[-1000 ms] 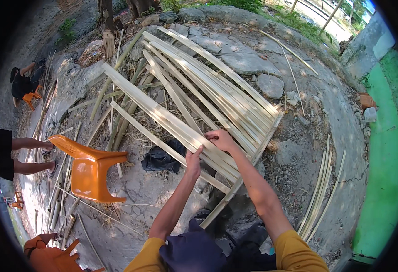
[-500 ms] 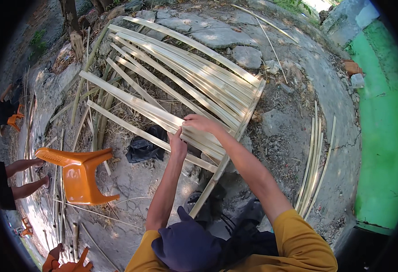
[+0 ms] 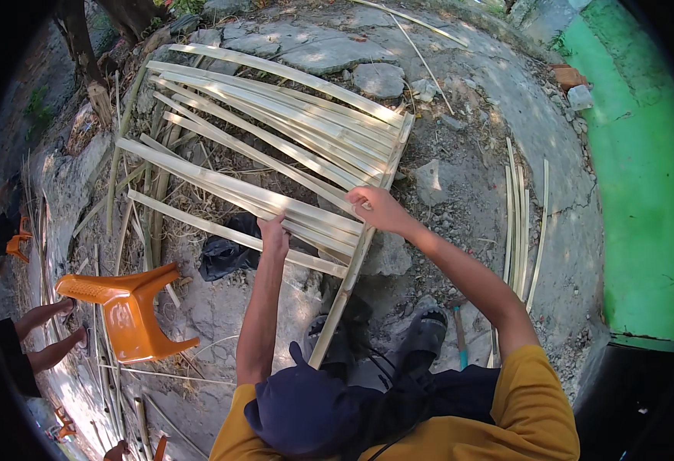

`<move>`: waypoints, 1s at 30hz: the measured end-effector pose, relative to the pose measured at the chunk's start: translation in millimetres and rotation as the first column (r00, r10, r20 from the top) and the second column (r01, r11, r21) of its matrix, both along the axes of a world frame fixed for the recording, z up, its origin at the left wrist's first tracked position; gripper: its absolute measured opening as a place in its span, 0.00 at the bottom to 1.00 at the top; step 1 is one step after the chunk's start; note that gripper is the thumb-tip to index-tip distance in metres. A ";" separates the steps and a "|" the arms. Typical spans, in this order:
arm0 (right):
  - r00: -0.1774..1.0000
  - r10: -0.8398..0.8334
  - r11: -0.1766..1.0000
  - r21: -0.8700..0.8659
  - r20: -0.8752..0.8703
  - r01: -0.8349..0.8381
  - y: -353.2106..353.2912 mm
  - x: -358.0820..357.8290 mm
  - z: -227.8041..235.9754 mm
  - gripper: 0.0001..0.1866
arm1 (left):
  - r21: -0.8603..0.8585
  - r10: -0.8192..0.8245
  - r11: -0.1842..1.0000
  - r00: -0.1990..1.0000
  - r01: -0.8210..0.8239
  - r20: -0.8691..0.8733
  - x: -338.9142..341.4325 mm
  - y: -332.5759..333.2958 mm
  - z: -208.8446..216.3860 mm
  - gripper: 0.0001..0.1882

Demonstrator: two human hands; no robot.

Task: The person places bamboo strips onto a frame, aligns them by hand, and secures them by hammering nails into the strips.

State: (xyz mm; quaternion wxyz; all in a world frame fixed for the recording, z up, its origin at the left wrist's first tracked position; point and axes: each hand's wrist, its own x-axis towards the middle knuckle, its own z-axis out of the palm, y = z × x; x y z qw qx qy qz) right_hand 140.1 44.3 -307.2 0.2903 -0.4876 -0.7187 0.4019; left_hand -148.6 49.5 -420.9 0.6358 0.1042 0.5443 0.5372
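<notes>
Pale tan bamboo strips (image 3: 275, 146), orange stool (image 3: 126, 307) (green wall (image 3: 637, 177)).

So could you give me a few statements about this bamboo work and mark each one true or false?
1. Both hands rest on the bamboo strips. True: the left hand and the right hand lie on the flat bamboo strips.
2. The orange plastic stool stands upright. False: it lies tipped on its side.
3. A black bag lies under the strips near the left hand. True.
4. The wall on the right is painted red. False: it is green.
5. A loose bundle of thin strips lies on the ground to the right. True.
</notes>
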 end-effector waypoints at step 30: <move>0.747 0.183 0.983 -0.116 0.640 -0.142 23.2 -156.8 -39.0 0.70 | 0.001 -0.004 1.000 0.999 0.004 0.049 -37.7 -8.5 -7.5 0.19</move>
